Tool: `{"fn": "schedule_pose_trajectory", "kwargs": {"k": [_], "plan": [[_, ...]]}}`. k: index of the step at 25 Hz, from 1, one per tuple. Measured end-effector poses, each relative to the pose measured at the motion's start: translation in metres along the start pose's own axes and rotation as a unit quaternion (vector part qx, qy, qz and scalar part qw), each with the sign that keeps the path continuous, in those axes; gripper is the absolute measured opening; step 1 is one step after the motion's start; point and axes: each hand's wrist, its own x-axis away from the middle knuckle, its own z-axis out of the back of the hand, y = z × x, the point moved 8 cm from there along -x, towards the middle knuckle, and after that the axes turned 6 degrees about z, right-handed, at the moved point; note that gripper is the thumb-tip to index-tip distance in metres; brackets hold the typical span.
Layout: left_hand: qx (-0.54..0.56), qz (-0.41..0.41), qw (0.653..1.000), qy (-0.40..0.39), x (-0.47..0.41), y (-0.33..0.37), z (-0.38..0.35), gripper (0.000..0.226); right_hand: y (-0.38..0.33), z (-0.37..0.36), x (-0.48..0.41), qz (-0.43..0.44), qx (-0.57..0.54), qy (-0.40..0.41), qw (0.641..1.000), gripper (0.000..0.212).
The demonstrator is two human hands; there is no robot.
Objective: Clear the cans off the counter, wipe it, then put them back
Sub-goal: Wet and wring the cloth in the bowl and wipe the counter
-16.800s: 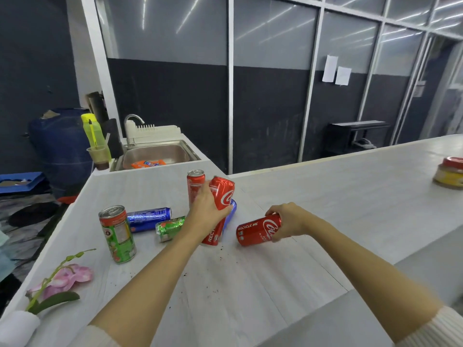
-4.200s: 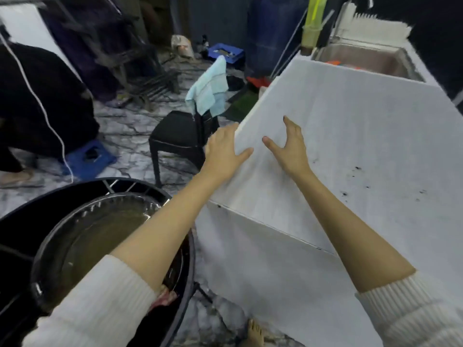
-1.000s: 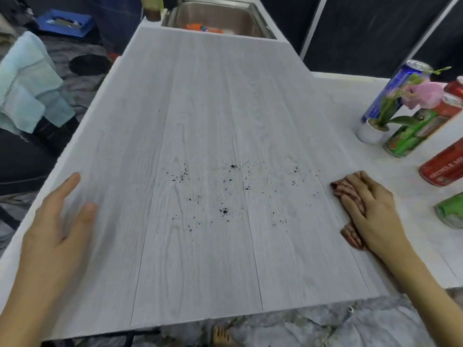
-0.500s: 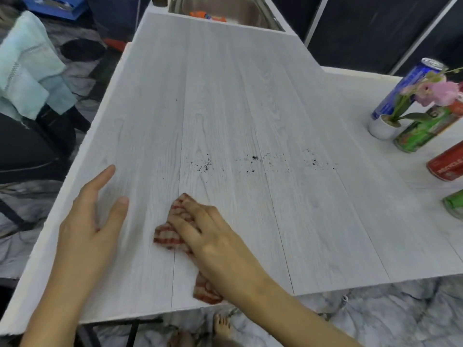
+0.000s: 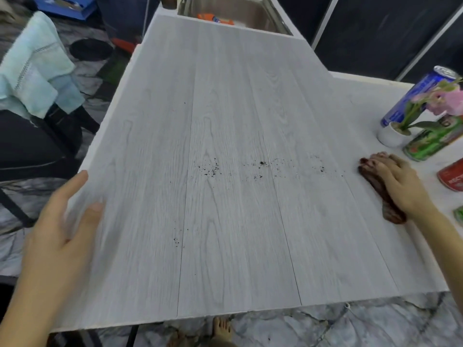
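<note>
At the near edge of a pale wood-grain counter, bare toes show on the marbled floor below, and a person's left hand lies flat on the counter's left side, fingers spread and holding nothing, the thumb reaching toward the edge. Across the boards to the right, the right hand presses palm-down on a crumpled red striped cloth, fingers together and laid over the fabric, which shows ahead of the fingertips and trails back beneath the wrist. Between the two hands, a thin band of dark crumbs runs across the middle of the counter, with a few more specks nearer the viewer. Just beyond the right hand, at the frame's right edge, the cans stand grouped on the adjoining stretch of counter: part of a green can and a red can, both cut off by the frame, then a green can beside a small white pot holding a pink flower, and a tall blue can behind the pot. Farther left, off the counter, a light blue towel hangs over a black chair. At the far end sits a steel sink with an orange item inside.
</note>
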Motion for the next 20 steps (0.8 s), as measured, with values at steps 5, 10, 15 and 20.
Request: {"fn": "schedule_pose_trajectory", "kwargs": {"k": [5, 10, 15, 20], "plan": [[-0.075, -0.052, 0.994, 0.056, 0.009, -0.001, 0.014, 0.056, -0.103, -0.055, 0.002, 0.157, -0.01, -0.015, 0.987, 0.027], [-0.086, -0.027, 0.994, 0.06, 0.01, -0.035, 0.032, 0.065, -0.266, -0.127, 0.065, 0.335, -0.07, -0.098, 0.934, 0.038], [-0.098, -0.037, 0.982, 0.159, 0.032, -0.013, 0.034, 0.052, -0.344, -0.159, 0.139, 0.473, -0.08, -0.17, 0.861, 0.04], [-0.089, -0.037, 0.984, 0.148, 0.045, 0.029, 0.022, 0.047, -0.317, -0.109, 0.07, 0.395, -0.212, -0.109, 0.887, 0.031]]}}
